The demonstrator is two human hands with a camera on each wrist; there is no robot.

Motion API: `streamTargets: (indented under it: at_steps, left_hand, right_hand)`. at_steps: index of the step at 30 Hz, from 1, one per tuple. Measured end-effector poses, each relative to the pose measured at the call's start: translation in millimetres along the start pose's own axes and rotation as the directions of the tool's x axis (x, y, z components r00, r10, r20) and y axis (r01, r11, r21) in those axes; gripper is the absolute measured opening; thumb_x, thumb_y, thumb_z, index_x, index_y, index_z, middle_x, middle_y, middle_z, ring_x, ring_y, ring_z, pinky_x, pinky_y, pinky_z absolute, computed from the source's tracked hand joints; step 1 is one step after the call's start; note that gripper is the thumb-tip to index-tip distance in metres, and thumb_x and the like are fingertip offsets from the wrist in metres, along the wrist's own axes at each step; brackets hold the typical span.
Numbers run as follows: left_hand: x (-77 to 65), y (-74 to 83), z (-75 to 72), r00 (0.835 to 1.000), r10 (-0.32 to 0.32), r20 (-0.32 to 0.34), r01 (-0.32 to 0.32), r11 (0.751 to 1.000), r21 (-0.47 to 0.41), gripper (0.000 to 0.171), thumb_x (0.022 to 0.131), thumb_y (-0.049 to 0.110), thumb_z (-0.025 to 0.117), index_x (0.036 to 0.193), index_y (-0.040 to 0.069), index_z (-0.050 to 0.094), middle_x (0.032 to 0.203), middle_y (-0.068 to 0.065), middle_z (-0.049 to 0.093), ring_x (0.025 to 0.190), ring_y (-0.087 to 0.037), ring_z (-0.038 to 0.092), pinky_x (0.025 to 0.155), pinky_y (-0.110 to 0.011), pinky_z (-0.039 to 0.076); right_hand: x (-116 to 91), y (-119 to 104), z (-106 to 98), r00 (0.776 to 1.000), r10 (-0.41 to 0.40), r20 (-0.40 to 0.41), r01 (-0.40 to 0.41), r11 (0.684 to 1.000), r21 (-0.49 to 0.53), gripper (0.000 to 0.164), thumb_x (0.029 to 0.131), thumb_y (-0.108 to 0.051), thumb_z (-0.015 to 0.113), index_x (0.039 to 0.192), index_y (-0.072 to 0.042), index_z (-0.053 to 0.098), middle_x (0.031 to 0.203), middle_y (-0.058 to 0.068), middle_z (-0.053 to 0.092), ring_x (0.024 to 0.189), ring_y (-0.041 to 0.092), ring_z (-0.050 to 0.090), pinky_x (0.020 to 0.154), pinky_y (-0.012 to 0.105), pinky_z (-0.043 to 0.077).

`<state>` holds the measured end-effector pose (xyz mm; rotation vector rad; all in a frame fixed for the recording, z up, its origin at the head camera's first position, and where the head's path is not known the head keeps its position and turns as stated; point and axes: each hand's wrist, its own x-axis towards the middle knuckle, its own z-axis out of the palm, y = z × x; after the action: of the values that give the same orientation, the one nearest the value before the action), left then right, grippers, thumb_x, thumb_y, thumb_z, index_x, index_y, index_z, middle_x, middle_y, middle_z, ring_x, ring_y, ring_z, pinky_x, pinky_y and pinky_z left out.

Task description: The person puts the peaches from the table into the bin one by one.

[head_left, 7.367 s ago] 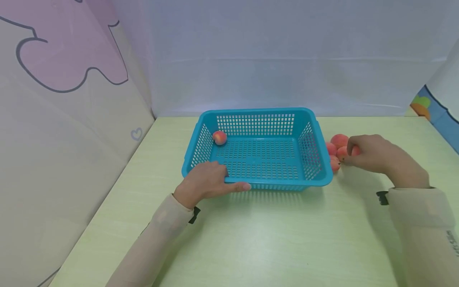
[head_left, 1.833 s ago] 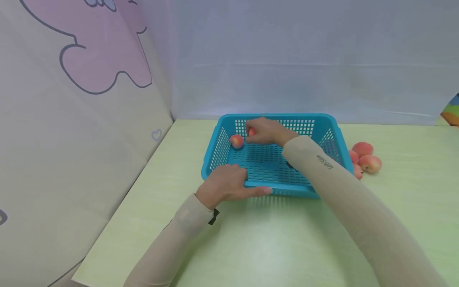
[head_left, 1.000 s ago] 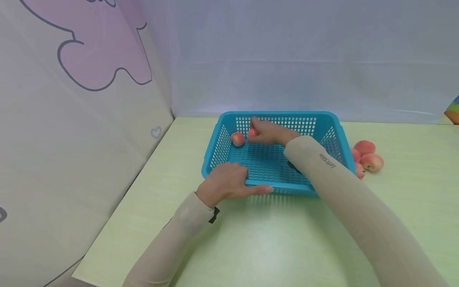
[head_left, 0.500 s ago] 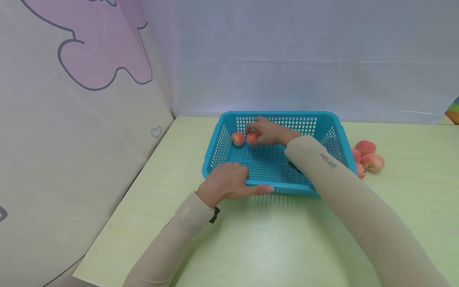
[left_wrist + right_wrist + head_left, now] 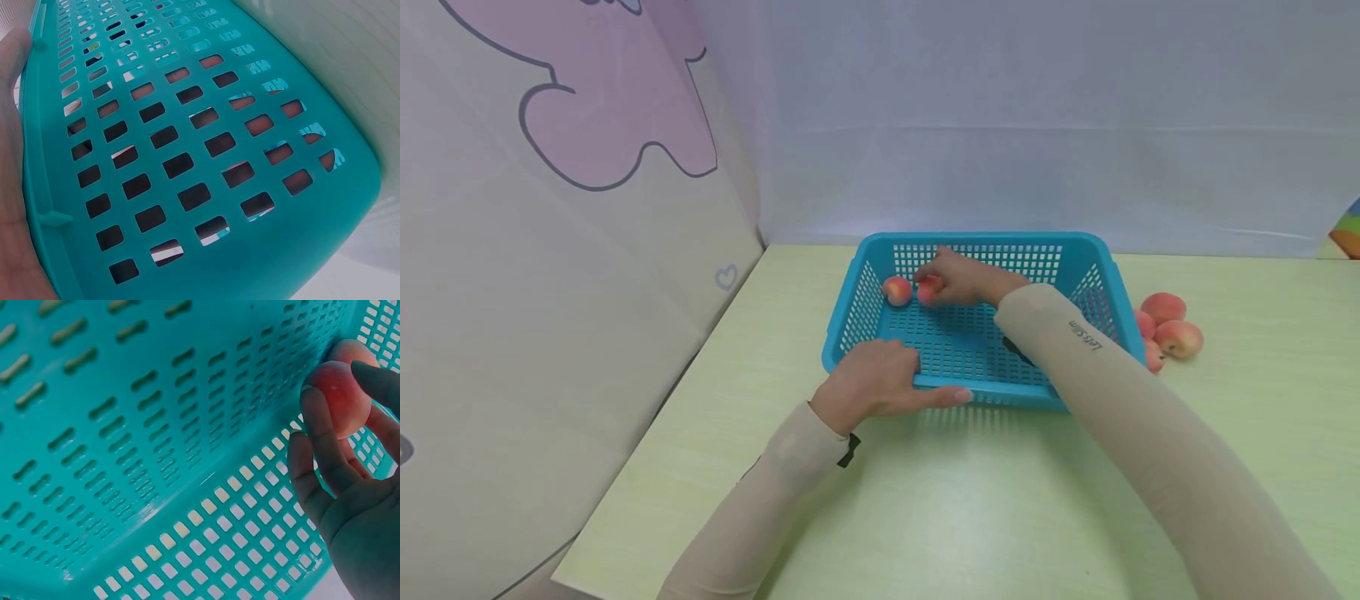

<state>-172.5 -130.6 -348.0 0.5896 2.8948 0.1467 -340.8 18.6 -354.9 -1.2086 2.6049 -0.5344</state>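
Note:
A blue plastic basket (image 5: 977,392) with lattice walls stands on the table. My left hand (image 5: 872,379) grips its near rim, thumb outside and fingers inside. In the left wrist view, that hand (image 5: 19,187) lies along the basket edge. Inside the basket, at the back left, one peach (image 5: 897,291) rests by the wall. Just right of it, my right hand (image 5: 958,277) has its fingers around a second peach (image 5: 929,289). The right wrist view shows thumb and fingers about this peach (image 5: 337,399), with the other peach (image 5: 353,351) partly hidden behind it.
Several peaches (image 5: 1178,339) lie together on the table, just outside the basket's right wall. The pale table (image 5: 955,500) reaches in front of the basket. A white sheet (image 5: 1000,125) hangs behind, and a printed wall covering (image 5: 602,292) rises at the left.
My right hand has gone from the peach pile into the basket, carrying a peach down beside the first one. Its fingers have loosened somewhat since a second ago. My left hand stays on the rim.

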Motion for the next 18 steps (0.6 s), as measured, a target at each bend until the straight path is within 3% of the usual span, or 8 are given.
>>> streamTargets:
  at_steps: [4, 9, 18]
  left_hand:
    - [0.3, -0.1, 0.2, 1.000, 0.004, -0.005, -0.004, 1.000, 0.002, 0.077, 0.073, 0.092, 0.026, 0.055, 0.018, 0.038, 0.048, 0.006, 0.026, 0.040, -0.010, 0.030, 0.041, -0.028, 0.022]
    - [-0.1, 0.6, -0.2, 1.000, 0.000, -0.009, 0.000, 1.000, -0.003, 0.078, 0.071, 0.093, 0.025, 0.055, 0.017, 0.039, 0.048, 0.006, 0.026, 0.041, -0.010, 0.030, 0.041, -0.028, 0.022]
    - [-0.2, 1.6, -0.8, 1.000, 0.000, 0.001, 0.000, 1.000, -0.001, 0.078, 0.071, 0.093, 0.026, 0.055, 0.017, 0.039, 0.048, 0.006, 0.026, 0.041, -0.009, 0.029, 0.041, -0.028, 0.022]
  right_hand:
    - [0.8, 0.6, 1.6, 1.000, 0.011, 0.023, -0.010, 1.000, -0.013, 0.051, 0.089, -0.016, 0.067, 0.136, -0.007, 0.051, 0.135, 0.016, 0.044, 0.127, 0.032, 0.031, 0.100, 0.051, 0.035]
    - [0.7, 0.5, 2.4, 0.999, 0.017, 0.040, -0.016, 1.000, -0.018, 0.056, 0.087, -0.018, 0.068, 0.138, -0.009, 0.049, 0.129, 0.013, 0.045, 0.114, 0.027, 0.039, 0.096, 0.048, 0.039]
    - [-2.6, -0.7, 1.0, 0.998, 0.006, 0.069, -0.006, 1.000, 0.003, 0.063, 0.085, -0.020, 0.070, 0.141, -0.006, 0.045, 0.132, 0.020, 0.039, 0.114, 0.030, 0.040, 0.096, 0.051, 0.038]
